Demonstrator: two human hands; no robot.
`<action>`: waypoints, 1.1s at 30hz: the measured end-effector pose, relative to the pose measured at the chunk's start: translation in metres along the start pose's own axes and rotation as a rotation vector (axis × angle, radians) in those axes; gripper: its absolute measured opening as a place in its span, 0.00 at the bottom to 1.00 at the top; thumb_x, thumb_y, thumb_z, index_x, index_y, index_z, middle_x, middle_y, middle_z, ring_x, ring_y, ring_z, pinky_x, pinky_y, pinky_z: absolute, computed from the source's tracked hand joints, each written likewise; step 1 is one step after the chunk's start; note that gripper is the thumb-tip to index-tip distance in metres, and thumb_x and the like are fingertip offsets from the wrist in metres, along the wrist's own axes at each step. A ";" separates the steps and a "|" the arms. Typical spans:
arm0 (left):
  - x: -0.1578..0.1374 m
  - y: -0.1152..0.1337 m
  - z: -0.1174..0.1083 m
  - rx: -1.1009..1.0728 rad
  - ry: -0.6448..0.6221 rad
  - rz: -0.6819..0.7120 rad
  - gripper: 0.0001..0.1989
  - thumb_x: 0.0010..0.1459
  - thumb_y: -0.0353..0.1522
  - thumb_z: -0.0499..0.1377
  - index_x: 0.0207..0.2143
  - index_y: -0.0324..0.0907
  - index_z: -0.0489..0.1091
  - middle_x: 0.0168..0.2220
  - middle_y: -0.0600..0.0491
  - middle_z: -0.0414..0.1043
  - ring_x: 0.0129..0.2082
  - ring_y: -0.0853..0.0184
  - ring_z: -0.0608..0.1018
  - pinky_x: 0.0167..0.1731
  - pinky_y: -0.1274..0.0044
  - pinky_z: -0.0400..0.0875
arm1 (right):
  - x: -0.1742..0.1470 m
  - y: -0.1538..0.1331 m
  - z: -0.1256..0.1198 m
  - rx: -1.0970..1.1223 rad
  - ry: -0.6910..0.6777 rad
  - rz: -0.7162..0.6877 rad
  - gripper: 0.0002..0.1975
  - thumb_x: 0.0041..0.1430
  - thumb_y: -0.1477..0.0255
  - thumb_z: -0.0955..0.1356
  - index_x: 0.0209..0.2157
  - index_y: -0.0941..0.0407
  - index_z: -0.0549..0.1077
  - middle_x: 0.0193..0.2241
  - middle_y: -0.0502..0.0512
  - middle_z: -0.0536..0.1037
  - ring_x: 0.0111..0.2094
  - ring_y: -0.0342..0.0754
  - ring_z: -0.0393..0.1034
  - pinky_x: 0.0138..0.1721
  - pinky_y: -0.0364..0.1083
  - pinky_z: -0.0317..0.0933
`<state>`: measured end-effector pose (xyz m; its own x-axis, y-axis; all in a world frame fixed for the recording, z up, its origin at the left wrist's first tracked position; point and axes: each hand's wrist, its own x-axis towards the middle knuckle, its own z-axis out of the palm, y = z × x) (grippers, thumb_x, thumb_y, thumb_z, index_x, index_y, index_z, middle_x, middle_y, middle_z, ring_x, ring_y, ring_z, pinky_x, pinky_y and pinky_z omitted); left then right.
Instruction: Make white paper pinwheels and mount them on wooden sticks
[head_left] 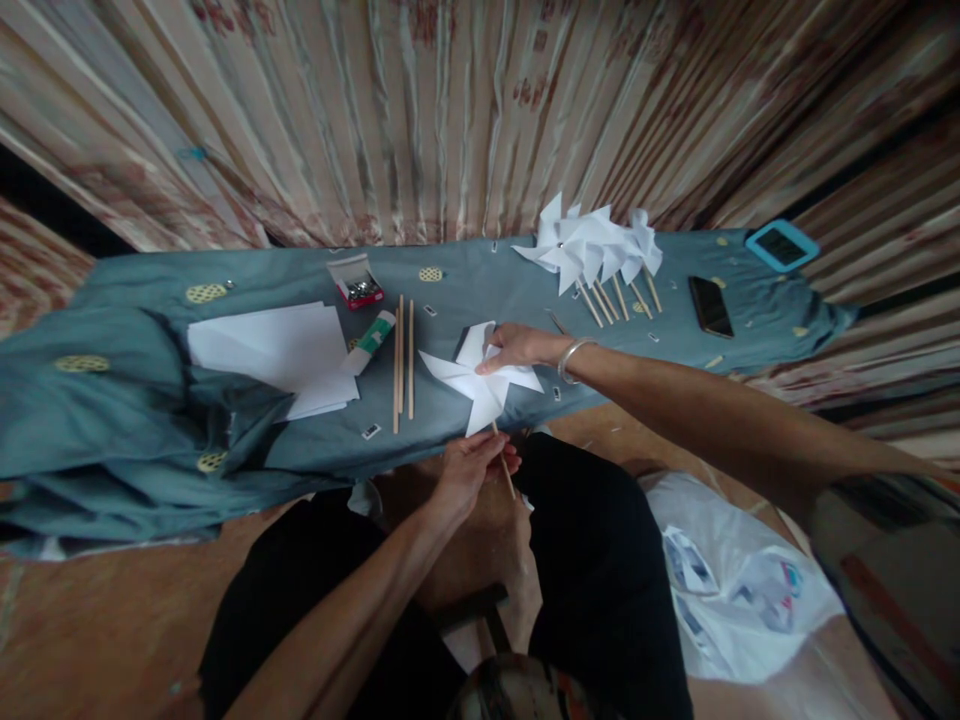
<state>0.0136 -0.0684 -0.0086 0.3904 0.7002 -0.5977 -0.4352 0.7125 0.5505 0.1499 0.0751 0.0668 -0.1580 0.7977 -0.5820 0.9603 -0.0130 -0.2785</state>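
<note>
1. Your white paper pinwheel (487,402), with sharp folded points, lies near the front edge of the creased grey-green cloth (450,300), beside three slim wooden rods (410,360).
2. Its pale wooden stick (508,480) slants toward you past that edge.
3. Your left hand (466,465) holds the stick in closed fingers.
4. Your right hand (517,346) reaches across, thumb near the pinwheel's centre; whether its fingers pinch or merely press, I cannot tell.
</note>
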 end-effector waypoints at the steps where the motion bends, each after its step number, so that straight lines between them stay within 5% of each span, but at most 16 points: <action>1: 0.000 0.000 0.000 -0.001 0.002 -0.001 0.10 0.45 0.31 0.70 0.26 0.33 0.75 0.23 0.50 0.76 0.21 0.68 0.78 0.27 0.76 0.74 | 0.000 -0.001 0.000 -0.005 -0.001 0.001 0.15 0.52 0.63 0.73 0.36 0.61 0.79 0.33 0.55 0.79 0.33 0.46 0.69 0.31 0.41 0.57; 17: -0.002 0.001 0.006 -0.005 0.006 0.009 0.09 0.46 0.31 0.70 0.26 0.33 0.75 0.23 0.50 0.75 0.21 0.68 0.78 0.29 0.74 0.75 | 0.001 0.005 0.002 0.058 0.002 -0.038 0.15 0.51 0.62 0.73 0.35 0.59 0.79 0.34 0.54 0.79 0.32 0.46 0.69 0.32 0.41 0.57; 33: -0.008 0.009 0.006 -0.034 0.018 -0.014 0.08 0.48 0.29 0.69 0.29 0.33 0.75 0.24 0.49 0.77 0.22 0.68 0.79 0.28 0.76 0.75 | 0.004 0.022 0.001 0.236 -0.047 -0.128 0.18 0.48 0.55 0.71 0.25 0.58 0.73 0.22 0.48 0.68 0.24 0.41 0.57 0.27 0.42 0.51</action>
<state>0.0115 -0.0672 0.0046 0.3821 0.6888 -0.6161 -0.4570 0.7203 0.5219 0.1701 0.0776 0.0573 -0.2903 0.7731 -0.5639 0.8526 -0.0585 -0.5192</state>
